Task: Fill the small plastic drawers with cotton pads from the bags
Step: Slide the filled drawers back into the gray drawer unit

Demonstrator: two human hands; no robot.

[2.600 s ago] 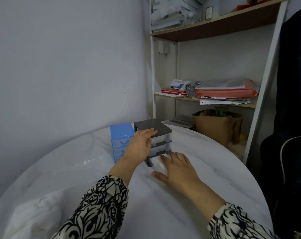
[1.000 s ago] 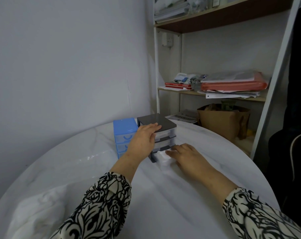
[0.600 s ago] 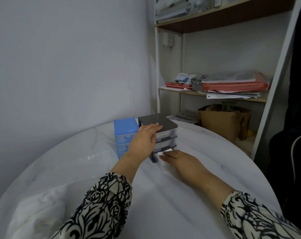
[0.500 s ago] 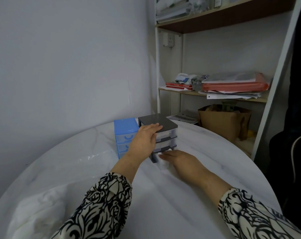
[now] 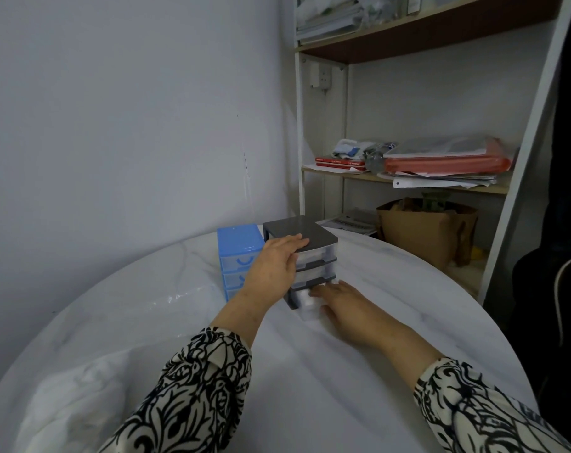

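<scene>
A small grey drawer unit (image 5: 305,233) with three clear drawers stands at the far side of the round white table (image 5: 310,371). My left hand (image 5: 276,264) rests on its top front edge, fingers flat. The bottom drawer (image 5: 305,304) is pulled partly out and shows white cotton pads inside. My right hand (image 5: 344,304) lies over the drawer's front with straight fingers touching it. A blue drawer unit (image 5: 238,253) stands just left of the grey one, partly hidden by my left hand.
Clear plastic bags (image 5: 91,364) lie on the table's near left. Behind the table a shelf rack (image 5: 408,184) holds papers and a red folder (image 5: 447,163). A brown paper bag (image 5: 424,230) sits low on the rack. A dark object stands at the right.
My right hand has slid left along the bottom drawer's front, and the drawer sits further in than a second ago. My left hand stays on the grey unit's top.
</scene>
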